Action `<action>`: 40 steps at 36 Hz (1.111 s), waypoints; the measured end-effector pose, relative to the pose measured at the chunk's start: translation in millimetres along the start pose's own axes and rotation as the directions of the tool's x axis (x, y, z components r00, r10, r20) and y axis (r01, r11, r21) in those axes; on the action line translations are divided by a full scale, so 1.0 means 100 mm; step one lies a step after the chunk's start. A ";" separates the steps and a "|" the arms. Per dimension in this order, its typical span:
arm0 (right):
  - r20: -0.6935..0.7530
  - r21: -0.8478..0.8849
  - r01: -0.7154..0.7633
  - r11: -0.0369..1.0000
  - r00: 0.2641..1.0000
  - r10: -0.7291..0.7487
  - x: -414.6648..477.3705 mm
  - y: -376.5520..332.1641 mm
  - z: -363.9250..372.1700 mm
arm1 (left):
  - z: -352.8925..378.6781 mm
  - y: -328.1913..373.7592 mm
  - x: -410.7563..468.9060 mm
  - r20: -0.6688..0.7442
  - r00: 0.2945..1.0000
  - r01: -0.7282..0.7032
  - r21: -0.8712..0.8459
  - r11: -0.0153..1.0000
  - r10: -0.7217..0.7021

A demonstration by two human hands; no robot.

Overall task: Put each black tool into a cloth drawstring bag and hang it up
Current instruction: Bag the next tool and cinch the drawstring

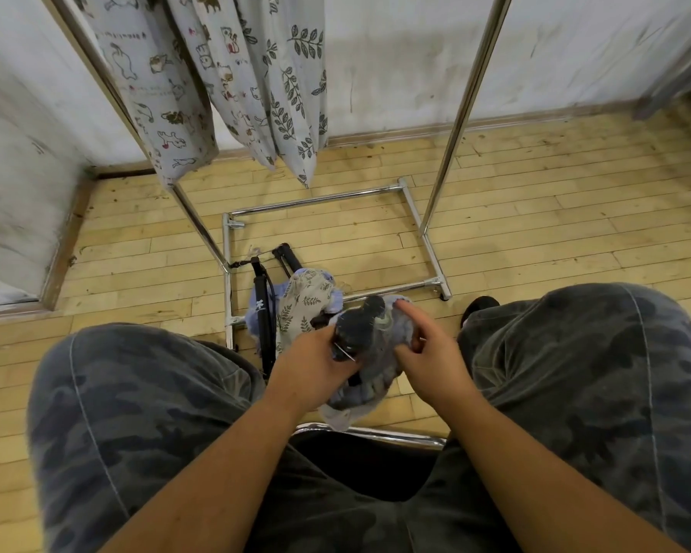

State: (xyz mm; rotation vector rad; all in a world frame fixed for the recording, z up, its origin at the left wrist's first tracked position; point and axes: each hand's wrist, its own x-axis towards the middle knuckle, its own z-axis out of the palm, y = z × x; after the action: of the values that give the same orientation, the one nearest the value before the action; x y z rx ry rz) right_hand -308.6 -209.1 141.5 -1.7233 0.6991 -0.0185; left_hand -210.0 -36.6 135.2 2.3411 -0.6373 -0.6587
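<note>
Fingers of the left hand point(316, 363) are being wrapped round the stiff black tool point(358, 327), lower centre; the limp cloth bag point(370, 391), probably best taken by its rim, is being pinched by the right hand point(429, 359)

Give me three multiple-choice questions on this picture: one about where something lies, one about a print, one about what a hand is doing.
1. Where do the spare black tools lie?
A. On the person's lap
B. On the floor at the rack's base
C. Over the rail

2. What print is on the rightmost hanging bag?
A. Dark leaves
B. Red stripes
C. None, plain

3. What is the left hand doing?
A. Lying flat on a knee
B. Reaching for the rail
C. Gripping a black tool

Answers: 1 B, they lie by folded bags on the boards. 2 A, leaf sprigs cover it. 3 C, its fingers curl round the tool, beside the blue-grey bag the right hand holds.
</note>
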 end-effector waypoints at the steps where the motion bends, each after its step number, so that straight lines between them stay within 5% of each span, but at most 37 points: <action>1: 0.027 0.016 0.011 1.000 1.000 -0.012 -0.01 -0.03 -0.01 | 0.00 0.01 0.00 0.005 1.000 -0.002 0.062 0.998 0.002; 6: 0.139 0.029 0.046 0.998 0.989 -0.050 -0.05 -0.08 0.02 | 0.07 0.06 -0.03 0.051 0.999 -0.034 0.362 0.932 0.016; 15: 0.217 -0.062 0.097 0.993 0.973 -0.082 -0.05 -0.01 0.13 | 0.09 -0.08 0.02 0.070 0.990 0.095 0.332 0.939 -0.125; 25: 0.072 0.070 0.009 0.997 0.997 -0.014 0.00 -0.01 -0.01 | 0.05 -0.21 0.12 -0.108 0.994 0.009 -0.040 0.999 -0.013; 32: 0.074 0.027 0.036 0.999 0.997 -0.038 0.02 0.05 0.02 | 0.01 -0.23 0.15 -0.031 0.953 0.254 -0.453 0.855 -0.300; 40: 0.042 -0.197 -0.075 0.977 0.996 0.085 0.08 0.11 0.02 | 0.01 -0.29 0.15 -0.074 0.940 0.286 -0.360 0.888 -0.333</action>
State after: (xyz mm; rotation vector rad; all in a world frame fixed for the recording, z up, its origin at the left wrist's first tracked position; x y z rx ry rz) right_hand -305.8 -212.8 128.6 -1.8748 0.7522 0.1538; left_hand -191.8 -25.5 110.5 2.1446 -0.0702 -0.6829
